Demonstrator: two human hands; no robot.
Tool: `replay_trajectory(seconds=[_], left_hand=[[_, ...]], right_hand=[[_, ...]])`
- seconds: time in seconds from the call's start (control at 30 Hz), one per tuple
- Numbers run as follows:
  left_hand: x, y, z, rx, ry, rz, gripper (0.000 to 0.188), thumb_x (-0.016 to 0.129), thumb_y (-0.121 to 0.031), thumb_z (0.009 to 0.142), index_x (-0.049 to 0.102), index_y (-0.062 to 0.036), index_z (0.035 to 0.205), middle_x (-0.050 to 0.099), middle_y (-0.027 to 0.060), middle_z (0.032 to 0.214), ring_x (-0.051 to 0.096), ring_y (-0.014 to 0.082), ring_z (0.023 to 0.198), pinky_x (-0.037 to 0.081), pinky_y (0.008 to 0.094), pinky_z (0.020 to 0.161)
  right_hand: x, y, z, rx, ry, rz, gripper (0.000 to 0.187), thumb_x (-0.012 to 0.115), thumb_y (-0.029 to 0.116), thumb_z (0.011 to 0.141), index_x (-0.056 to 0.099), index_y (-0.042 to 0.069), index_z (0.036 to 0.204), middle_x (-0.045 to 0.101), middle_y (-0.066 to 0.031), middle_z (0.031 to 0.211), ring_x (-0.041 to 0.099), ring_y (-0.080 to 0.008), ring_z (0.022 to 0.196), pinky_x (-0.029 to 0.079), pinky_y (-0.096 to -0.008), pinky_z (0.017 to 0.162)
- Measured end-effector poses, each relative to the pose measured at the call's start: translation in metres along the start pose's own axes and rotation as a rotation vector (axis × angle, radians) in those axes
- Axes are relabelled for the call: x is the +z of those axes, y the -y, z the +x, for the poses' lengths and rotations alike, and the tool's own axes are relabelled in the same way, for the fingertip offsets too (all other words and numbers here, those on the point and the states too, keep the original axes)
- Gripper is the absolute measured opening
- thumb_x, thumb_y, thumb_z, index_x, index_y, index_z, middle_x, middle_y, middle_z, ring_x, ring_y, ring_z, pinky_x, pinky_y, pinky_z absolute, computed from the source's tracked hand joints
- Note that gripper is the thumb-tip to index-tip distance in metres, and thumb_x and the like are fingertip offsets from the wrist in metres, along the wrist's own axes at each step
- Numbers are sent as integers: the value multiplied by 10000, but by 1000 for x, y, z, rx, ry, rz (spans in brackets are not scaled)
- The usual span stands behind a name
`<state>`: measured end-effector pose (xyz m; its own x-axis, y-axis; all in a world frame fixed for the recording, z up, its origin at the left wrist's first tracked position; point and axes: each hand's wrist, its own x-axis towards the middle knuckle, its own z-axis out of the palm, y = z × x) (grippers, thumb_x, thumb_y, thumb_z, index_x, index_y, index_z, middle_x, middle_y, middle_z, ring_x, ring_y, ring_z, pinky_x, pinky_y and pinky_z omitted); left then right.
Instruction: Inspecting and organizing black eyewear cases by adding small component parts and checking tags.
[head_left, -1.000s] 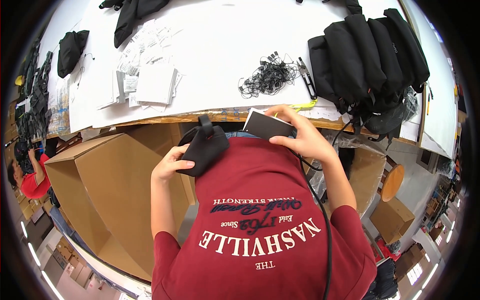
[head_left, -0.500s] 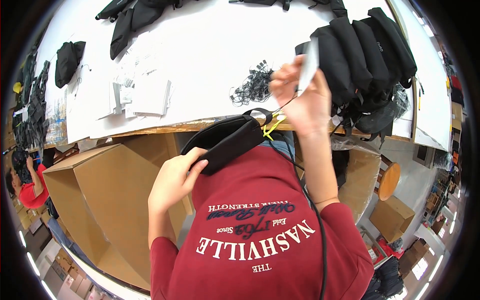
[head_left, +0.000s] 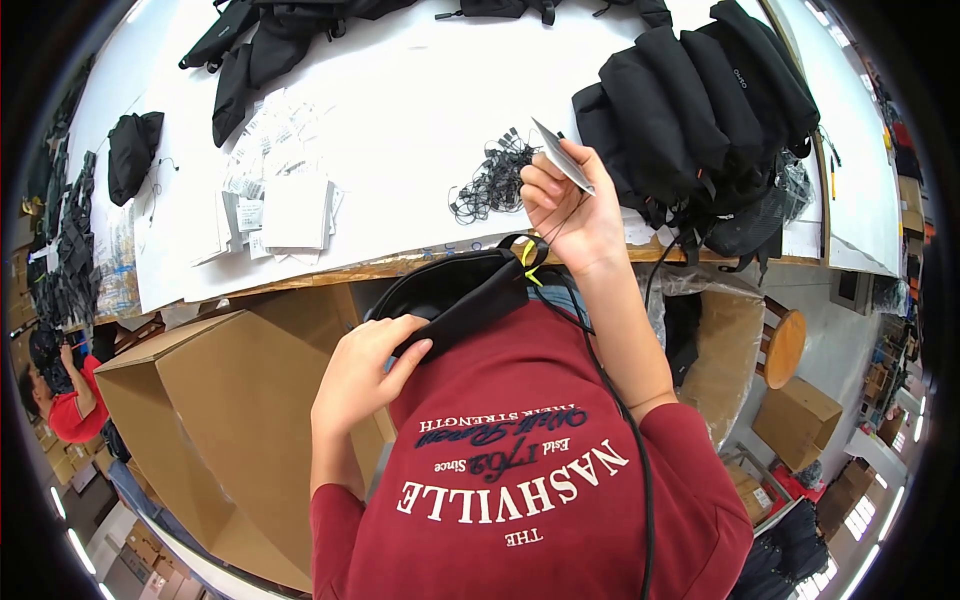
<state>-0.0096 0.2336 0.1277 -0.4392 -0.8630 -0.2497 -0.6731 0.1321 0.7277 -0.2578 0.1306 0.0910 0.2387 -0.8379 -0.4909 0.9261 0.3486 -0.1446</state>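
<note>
My left hand (head_left: 370,370) pinches the rim of a small black pouch (head_left: 470,305) between thumb and fingers. The pouch rests against my shirt at the table's edge, its mouth gaping. A black strap loop and a yellow cord (head_left: 530,268) are at its right end. Raised above that end, my right hand (head_left: 580,210) grips a pale hang tag (head_left: 563,157), seen nearly edge-on. A thin dark string runs down from this hand toward the loop; whether it is fastened there, I cannot tell.
Black looped tag strings (head_left: 490,185) lie tangled beside white cards (head_left: 297,213) on the white table (head_left: 400,130). Black bags (head_left: 665,110) are piled at the right, and another black bag (head_left: 134,155) lies left. A cardboard box (head_left: 235,400) stands below. A person in red (head_left: 75,410) is far left.
My right hand has come down slightly and leftward with the hang tag, which has tilted over. My left hand keeps its hold on the pouch. The whole view has shifted a little.
</note>
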Motion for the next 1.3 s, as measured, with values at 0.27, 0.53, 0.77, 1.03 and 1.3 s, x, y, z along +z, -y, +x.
replay_trajectory(seconds=[0.27, 0.53, 0.77, 1.03, 1.3], left_hand=[[-3, -3, 6, 23, 103, 46, 124, 571, -171, 891, 588, -75, 968, 551, 102, 703, 554, 287, 699, 436, 388, 647], [-8, -4, 25, 216, 53, 87, 145, 639, -102, 819, 595, -24, 933, 534, 167, 1166, 559, 331, 1054, 460, 379, 865], [-7, -7, 52, 257, 95, 46, 143, 684, -82, 771, 623, -42, 895, 441, 157, 1339, 463, 346, 1224, 438, 405, 962], [1, 23, 65, 204, 292, -20, 185, 664, -147, 826, 610, -17, 946, 605, 107, 968, 535, 264, 988, 440, 351, 869], [-62, 143, 155, -110, -837, 410, 348, 658, -152, 805, 561, -56, 1126, 519, 147, 1174, 465, 337, 1125, 393, 418, 953]], right_hand=[[-24, 10, 3, 33, 116, 86, 297, 512, 179, 910, 391, 87, 655, 285, 25, 527, 278, -85, 470, 276, -237, 432], [0, 13, -22, -552, 15, -1108, 245, 665, 146, 881, 563, 89, 665, 398, 110, 494, 300, 4, 403, 214, -188, 394], [1, -6, -39, -510, 428, -2271, 264, 705, 358, 772, 737, 96, 757, 618, -108, 585, 595, -264, 517, 444, -334, 503], [-18, -2, -27, -50, 579, -2191, 450, 679, 530, 753, 740, 88, 814, 668, -133, 710, 645, -316, 667, 505, -370, 639], [-21, -2, -30, -42, 656, -2367, 328, 709, 384, 748, 719, 59, 796, 645, -144, 674, 627, -326, 660, 495, -397, 640]])
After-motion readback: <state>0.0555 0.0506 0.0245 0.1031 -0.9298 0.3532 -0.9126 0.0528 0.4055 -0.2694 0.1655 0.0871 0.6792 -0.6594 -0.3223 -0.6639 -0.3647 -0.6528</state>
